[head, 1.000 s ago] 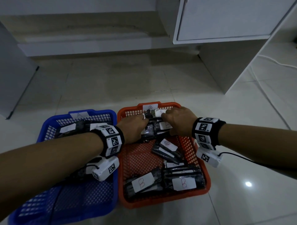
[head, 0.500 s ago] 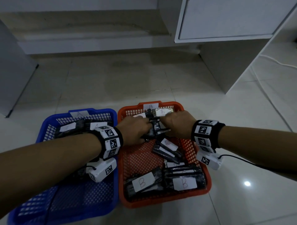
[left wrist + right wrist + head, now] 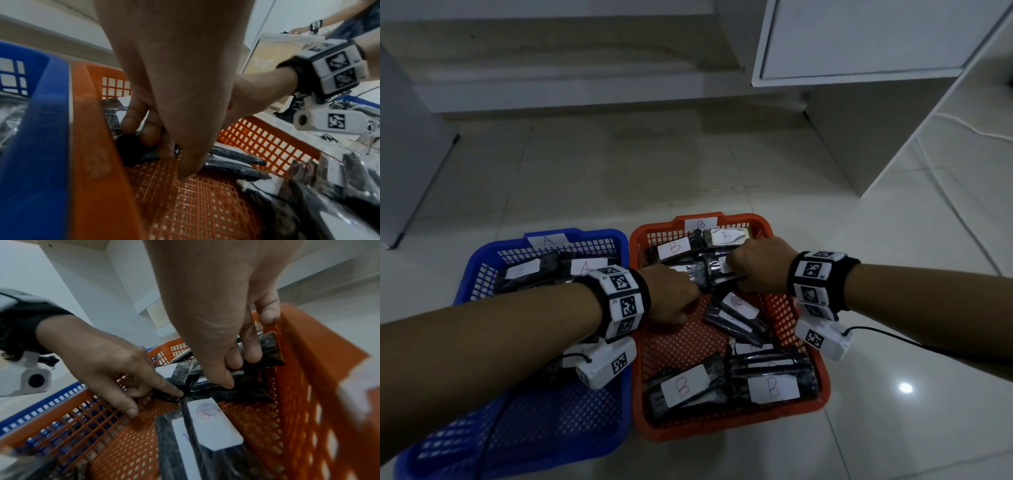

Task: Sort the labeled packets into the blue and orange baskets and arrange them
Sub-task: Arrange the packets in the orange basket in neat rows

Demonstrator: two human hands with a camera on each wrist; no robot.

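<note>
Near end of the orange basket (image 3: pixel 822 370): two B packets (image 3: pixel 774 389) lie flat, side by side. Mid-basket, a loose packet (image 3: pixel 738 308) sits askew, overlapping another.

Further in, both hands work one dark packet (image 3: pixel 709 275). Left hand (image 3: pixel 671 298) fingers (image 3: pixel 150 134) curl round its left end; right hand (image 3: pixel 760 269) fingers (image 3: pixel 249 353) clamp its right end.

Far end: two more B packets (image 3: pixel 726 237) lean at the wall. Blue basket (image 3: pixel 465 291), left, holds A packets (image 3: pixel 585 267).

Risks, as I judge them: slick wrap could slip from the grip; dragging could push the askew packet further out of line or topple the far leaners.
</note>
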